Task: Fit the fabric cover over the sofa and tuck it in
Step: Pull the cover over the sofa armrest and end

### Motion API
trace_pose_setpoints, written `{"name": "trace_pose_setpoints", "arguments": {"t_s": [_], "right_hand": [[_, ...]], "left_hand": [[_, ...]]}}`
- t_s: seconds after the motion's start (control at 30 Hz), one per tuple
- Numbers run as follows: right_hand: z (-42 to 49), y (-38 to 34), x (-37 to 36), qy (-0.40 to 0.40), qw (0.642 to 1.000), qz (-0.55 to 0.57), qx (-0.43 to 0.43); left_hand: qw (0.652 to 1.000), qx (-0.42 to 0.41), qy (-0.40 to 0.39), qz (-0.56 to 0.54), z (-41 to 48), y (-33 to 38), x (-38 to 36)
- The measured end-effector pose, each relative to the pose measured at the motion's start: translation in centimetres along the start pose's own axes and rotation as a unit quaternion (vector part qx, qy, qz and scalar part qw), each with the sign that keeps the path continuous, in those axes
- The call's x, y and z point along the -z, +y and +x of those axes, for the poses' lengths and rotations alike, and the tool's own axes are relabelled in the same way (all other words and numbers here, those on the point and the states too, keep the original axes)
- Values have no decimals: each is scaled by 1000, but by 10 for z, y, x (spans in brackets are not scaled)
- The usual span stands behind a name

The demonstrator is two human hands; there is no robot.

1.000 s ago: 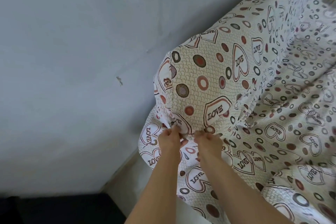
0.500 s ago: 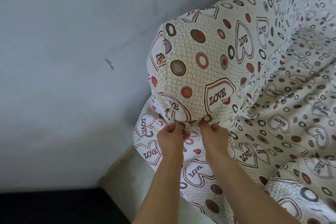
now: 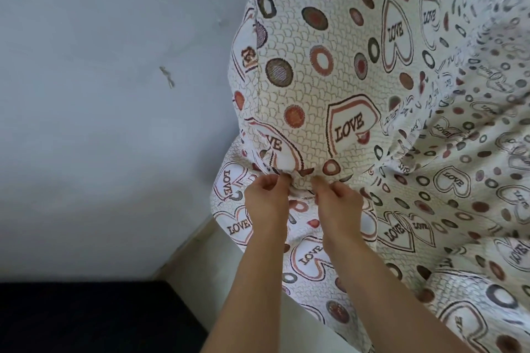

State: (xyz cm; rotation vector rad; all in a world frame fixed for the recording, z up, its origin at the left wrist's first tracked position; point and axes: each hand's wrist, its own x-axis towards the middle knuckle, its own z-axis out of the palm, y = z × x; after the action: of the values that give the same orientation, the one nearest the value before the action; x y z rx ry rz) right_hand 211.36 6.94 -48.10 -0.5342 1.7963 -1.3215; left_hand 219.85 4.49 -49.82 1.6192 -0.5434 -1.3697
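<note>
I have my left hand [image 3: 268, 199] and right hand [image 3: 338, 205] close together, each pinching the gathered hem of the cover [image 3: 315, 77] with curled fingers. The cover, printed with hearts and circles, is stretched over the padded end of the sofa hidden beneath it. It sits beside the grey wall [image 3: 100, 109] and lies rumpled across the seat on the right.

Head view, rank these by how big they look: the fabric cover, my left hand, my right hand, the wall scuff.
Largest: fabric cover.
Next: left hand and right hand, too alike to rank.
Smallest: wall scuff.
</note>
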Motion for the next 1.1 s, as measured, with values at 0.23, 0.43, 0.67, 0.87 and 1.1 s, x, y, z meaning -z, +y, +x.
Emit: {"name": "trace_pose_setpoints", "arguments": {"t_s": [0.23, 0.43, 0.67, 0.87, 1.1], "right_hand": [[6, 53, -10, 32, 990, -37, -132], [9, 62, -16, 34, 987, -39, -152], [2, 57, -16, 25, 984, -58, -166], [8, 60, -20, -7, 975, -98, -198], [-15, 68, -42, -34, 956, 104, -274]], "left_hand": [[988, -42, 24, 144, 22, -28, -1], [994, -18, 9, 109, 36, -36, 10], [992, 14, 9, 127, 41, -39, 15], [985, 26, -25, 167, 55, -42, 22], [996, 38, -49, -58, 80, -23, 34]]}}
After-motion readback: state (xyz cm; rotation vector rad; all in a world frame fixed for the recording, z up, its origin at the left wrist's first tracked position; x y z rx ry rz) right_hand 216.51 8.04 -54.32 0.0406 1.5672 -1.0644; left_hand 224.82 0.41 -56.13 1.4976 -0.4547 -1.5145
